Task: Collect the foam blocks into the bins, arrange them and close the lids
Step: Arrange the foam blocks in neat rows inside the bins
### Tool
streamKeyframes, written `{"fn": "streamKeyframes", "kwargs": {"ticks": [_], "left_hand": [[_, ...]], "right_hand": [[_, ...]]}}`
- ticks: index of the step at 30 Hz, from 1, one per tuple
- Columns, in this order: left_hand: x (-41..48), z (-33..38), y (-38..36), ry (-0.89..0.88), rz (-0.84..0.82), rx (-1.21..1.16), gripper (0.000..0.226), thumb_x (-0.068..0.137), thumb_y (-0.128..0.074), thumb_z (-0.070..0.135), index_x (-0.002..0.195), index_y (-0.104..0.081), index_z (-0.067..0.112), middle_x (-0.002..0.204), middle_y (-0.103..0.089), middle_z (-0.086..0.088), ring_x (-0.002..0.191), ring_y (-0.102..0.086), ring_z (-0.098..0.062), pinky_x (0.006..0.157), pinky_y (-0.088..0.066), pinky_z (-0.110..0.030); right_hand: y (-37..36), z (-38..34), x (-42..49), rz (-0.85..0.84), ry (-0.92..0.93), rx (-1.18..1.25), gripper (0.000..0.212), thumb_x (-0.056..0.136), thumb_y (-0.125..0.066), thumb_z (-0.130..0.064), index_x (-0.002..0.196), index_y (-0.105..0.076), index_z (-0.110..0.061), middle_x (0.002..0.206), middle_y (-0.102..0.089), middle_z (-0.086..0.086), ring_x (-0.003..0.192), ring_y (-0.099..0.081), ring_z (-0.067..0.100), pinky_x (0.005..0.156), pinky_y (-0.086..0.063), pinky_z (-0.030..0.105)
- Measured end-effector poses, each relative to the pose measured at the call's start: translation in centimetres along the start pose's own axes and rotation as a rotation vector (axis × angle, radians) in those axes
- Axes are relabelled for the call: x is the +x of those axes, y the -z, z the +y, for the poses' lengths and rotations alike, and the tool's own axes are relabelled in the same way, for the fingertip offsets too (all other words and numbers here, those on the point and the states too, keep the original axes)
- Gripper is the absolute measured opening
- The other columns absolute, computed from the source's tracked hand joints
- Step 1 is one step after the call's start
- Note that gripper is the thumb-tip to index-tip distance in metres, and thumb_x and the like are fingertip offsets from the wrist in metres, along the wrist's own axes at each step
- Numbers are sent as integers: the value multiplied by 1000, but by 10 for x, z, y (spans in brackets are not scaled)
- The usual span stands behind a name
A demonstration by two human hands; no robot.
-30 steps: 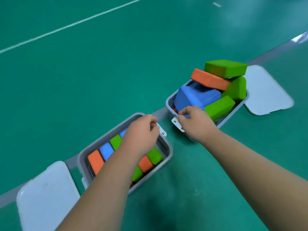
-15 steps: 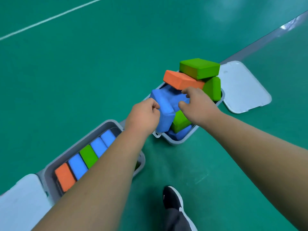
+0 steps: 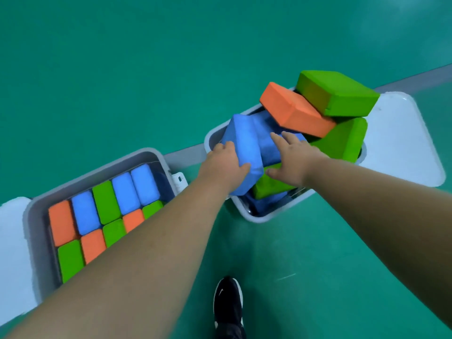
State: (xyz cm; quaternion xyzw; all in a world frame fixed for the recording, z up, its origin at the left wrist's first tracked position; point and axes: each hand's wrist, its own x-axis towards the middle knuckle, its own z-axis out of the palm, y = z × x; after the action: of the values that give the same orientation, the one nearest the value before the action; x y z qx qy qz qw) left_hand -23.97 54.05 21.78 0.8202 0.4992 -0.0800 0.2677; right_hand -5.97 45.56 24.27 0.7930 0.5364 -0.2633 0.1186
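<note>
Left hand [image 3: 223,165] grips the near edge of a blue block [image 3: 244,148], thumb pressed on its pale face and the other fingers wrapped round the far side. The right hand [image 3: 291,160] lies flat just beside it, fingers spread and fairly straight on darker blue foam. I cannot tell whether that is another face of the same block or a second one. Its thumb reaches down to a green block [image 3: 271,184] lying underneath.

The blue block stands tilted in the right bin [image 3: 259,217], its upper end well above the rim. More blocks are heaped behind it: an orange block [image 3: 293,110] leans across the far side, a top green block [image 3: 337,92] rests on that, and a side green block [image 3: 342,140] is wedged against the far right wall. All three rise above the rim. The bin's lid [image 3: 401,143] lies flat on the floor, touching its right side.

To the left, a little apart, sits the left bin [image 3: 97,172]. It is packed with blue, green and orange blocks set side by side in two neat rows, partly hidden by the left forearm. A pale lid [image 3: 12,241] lies just beside its left end.

Both bins sit on a green floor [image 3: 122,69], along a grey line [image 3: 186,155]. A black shoe [image 3: 228,307] shows between the forearms.
</note>
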Motion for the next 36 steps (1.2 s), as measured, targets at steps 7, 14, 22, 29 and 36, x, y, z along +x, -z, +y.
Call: {"fn": "streamKeyframes", "kwargs": {"ticks": [7, 14, 22, 29, 36], "left_hand": [[20, 23, -54, 165, 17, -122, 87, 83, -69, 65, 138, -37, 6, 153, -34, -16, 127, -51, -40, 95, -48, -47], [30, 42, -74, 362, 64, -208, 119, 67, -77, 77, 152, -24, 12, 149, -42, -15, 128, -53, -39, 97, -48, -45], [36, 52, -90, 499, 218, -197, 109, 60, -79, 65, 145, -34, 15, 138, -52, -6, 117, -58, -36, 81, -45, -40], [9, 43, -89, 461, 381, -368, 77, 62, -76, 50, 123, -45, 15, 118, -49, -3, 96, -60, -31, 74, -48, -38], [-38, -10, -54, 619, 587, -649, 58, 66, -69, 52, 105, -52, 12, 110, -58, -1, 90, -59, -24, 76, -50, -36]], "right_hand": [[-25, 32, 26, -325, 89, -295, 78, 77, -60, -45, 149, -36, -27, 153, -38, 3, 139, -40, 38, 112, -38, 51], [-60, 67, 31, -77, 282, -425, 84, 87, -60, -29, 158, -16, -21, 148, -34, 1, 131, -39, 32, 106, -41, 43], [-69, 75, 56, 95, 378, -535, 56, 84, -59, -25, 135, -39, -17, 131, -41, 6, 119, -45, 32, 98, -43, 41], [-73, 66, 47, 122, 285, -479, 53, 74, -59, -36, 123, -51, -20, 125, -42, 7, 117, -44, 35, 94, -40, 43], [-38, 43, 31, 144, 312, -309, 57, 70, -64, -37, 123, -51, -22, 120, -48, 6, 118, -50, 36, 99, -41, 48]]}}
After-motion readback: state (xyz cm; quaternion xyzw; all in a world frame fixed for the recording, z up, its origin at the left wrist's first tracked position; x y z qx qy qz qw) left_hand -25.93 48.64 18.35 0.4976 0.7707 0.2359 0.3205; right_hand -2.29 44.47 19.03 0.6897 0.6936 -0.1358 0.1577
